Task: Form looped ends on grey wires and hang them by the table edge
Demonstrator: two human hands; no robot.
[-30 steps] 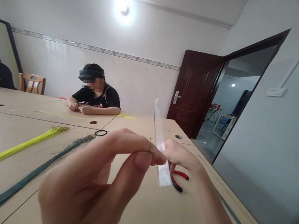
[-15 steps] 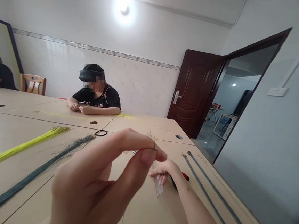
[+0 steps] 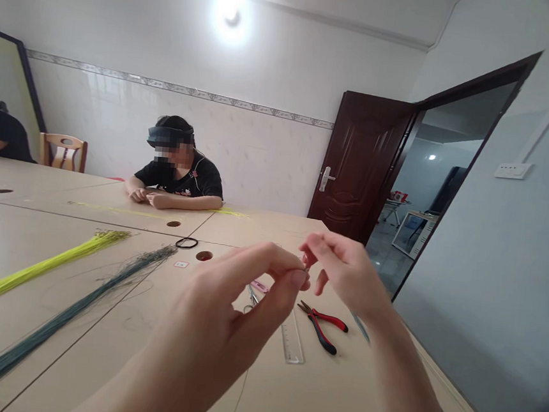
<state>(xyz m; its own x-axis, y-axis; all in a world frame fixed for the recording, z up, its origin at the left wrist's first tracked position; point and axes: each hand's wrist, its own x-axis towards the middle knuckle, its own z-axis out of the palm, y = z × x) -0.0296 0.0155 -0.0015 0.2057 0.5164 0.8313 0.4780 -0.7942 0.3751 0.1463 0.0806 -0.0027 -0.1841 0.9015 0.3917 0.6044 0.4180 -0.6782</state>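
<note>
My left hand (image 3: 247, 300) is raised over the table, thumb and forefinger pinched on a thin thread (image 3: 238, 398), which hangs below the hand. The tip of what it pinches is too small to make out. My right hand (image 3: 341, 266) is up against the left fingertips, its fingers curled in; whatever they hold is hidden and slightly blurred. Under the hands lie a clear ruler (image 3: 292, 342) and red-and-black pliers (image 3: 324, 326). Partly covered by the left hand are small scissors (image 3: 252, 297) and a pink item (image 3: 260, 285).
To the left lie a yellow strand bundle (image 3: 52, 267) and a dark green strand bundle (image 3: 78, 301). A black ring (image 3: 187, 242) is beside the green one's tip. Cable holes (image 3: 204, 255) pierce the table. Across it sits a person (image 3: 179, 172); another sits far left.
My right hand has lifted from the ruler and come up to the left fingertips. The left hand has shifted right, uncovering the scissors and pink item. The pliers now show fully.
</note>
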